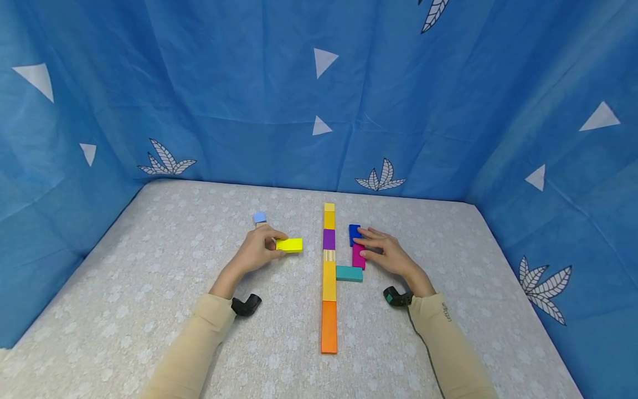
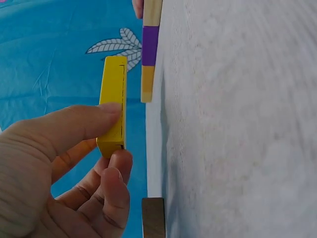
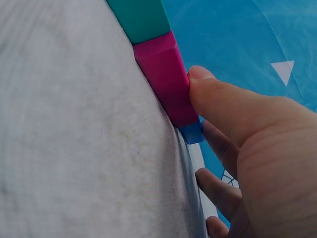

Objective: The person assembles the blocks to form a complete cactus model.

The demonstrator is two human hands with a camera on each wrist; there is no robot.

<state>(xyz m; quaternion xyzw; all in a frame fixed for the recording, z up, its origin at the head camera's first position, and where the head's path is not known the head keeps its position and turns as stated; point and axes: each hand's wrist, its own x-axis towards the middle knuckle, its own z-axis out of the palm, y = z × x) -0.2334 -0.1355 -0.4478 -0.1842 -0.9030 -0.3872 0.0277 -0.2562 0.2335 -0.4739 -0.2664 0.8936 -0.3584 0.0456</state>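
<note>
My left hand (image 1: 255, 249) pinches a yellow block (image 1: 289, 245) between thumb and fingers, held up above the table in the left wrist view. Just behind that hand are a light blue block (image 1: 260, 217) and a partly hidden wooden one. My right hand (image 1: 391, 252) has its thumb at the side of a magenta block (image 1: 358, 256) and its fingers spread near a dark blue block (image 1: 354, 235). These two blocks lie end to end. A teal block (image 1: 349, 274) lies crosswise, between the magenta block and the long row.
Down the middle runs a straight row of blocks, among them an orange block (image 1: 329, 327), a yellow-orange one (image 1: 329, 281) and a purple one (image 1: 329, 239). A patterned pale cloth (image 1: 279, 366) covers the table. Blue curtains (image 1: 239, 94) enclose the back and sides.
</note>
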